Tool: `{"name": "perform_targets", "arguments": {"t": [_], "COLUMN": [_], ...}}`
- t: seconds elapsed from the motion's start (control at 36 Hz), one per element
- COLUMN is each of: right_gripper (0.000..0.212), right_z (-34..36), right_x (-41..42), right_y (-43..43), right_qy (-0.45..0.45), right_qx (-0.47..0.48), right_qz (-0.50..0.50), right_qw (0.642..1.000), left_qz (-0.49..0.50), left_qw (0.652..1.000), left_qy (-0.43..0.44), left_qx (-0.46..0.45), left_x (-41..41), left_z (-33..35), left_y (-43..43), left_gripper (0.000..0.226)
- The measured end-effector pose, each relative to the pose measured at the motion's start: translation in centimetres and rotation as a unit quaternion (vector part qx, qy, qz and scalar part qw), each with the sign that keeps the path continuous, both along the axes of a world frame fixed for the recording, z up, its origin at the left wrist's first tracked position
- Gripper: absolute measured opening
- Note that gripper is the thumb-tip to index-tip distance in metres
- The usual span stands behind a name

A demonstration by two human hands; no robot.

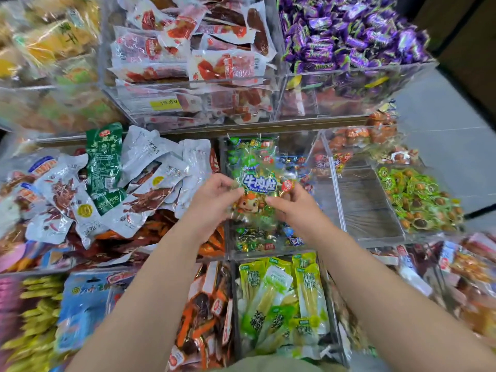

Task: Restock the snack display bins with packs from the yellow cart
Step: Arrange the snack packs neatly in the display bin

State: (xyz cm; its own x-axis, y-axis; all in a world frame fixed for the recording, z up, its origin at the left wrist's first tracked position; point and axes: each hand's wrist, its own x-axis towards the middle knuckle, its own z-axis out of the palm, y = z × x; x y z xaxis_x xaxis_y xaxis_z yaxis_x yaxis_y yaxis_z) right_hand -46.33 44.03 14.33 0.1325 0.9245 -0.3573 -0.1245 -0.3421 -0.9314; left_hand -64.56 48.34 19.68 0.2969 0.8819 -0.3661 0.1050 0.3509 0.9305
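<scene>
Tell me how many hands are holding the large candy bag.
2. The left hand pinches the left edge of the candy bag, the right hand its right edge. Neither is hidden.

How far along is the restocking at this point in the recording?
Done: most bins look full, such as the purple candies and the white packs. In hand: the left hand and right hand pinch a green bag of sweets over the middle bin, which holds only a few. Left: filling that one and the empty bin to its right. The cart is out of view.
</scene>
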Motion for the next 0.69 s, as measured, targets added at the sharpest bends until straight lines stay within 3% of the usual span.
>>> {"name": "perform_targets", "arguments": {"t": [0.08,0.14,0.19,0.25,0.31,0.36,0.56,0.69], "right_gripper": [0.077,0.08,0.062,0.047,0.044,0.052,0.122,0.132], "right_z": [-0.7,-1.4,-2.0,-2.2,-2.5,-2.8,-4.3,-3.3], "right_x": [1.5,1.9,1.2,0.0,-1.1,-1.9,-2.9,-2.4], "right_y": [-0.3,-0.4,-0.1,0.6,1.1,1.1,1.0,3.0], "right_qy": [-0.145,-0.176,-0.202,-0.241,-0.266,-0.28,-0.366,-0.33], "right_qx": [-0.053,-0.074,-0.048,-0.016,0.002,0.006,-0.011,-0.028], "right_qz": [0.051,0.092,0.107,0.088,0.064,0.058,0.017,0.07], "right_qw": [0.987,0.977,0.972,0.966,0.962,0.958,0.931,0.941], "left_qz": [0.036,0.061,-0.004,-0.099,-0.169,-0.199,-0.193,-0.201], "left_qw": [0.976,0.932,0.871,0.811,0.745,0.695,0.662,0.652], "left_qy": [0.146,0.245,0.386,0.504,0.583,0.626,0.654,0.666], "left_qx": [0.158,0.259,0.304,0.279,0.274,0.293,0.311,0.302], "left_x": [-1.1,-2.3,-3.1,-3.3,-3.3,-3.3,-3.3,-3.2], "left_z": [-0.2,-0.4,-1.2,-2.0,-3.4,-4.6,-5.3,-5.4], "left_y": [1.0,1.8,2.7,3.1,2.9,2.4,2.6,2.7], "left_gripper": [0.013,0.015,0.066,0.113,0.129,0.131,0.136,0.134]}}
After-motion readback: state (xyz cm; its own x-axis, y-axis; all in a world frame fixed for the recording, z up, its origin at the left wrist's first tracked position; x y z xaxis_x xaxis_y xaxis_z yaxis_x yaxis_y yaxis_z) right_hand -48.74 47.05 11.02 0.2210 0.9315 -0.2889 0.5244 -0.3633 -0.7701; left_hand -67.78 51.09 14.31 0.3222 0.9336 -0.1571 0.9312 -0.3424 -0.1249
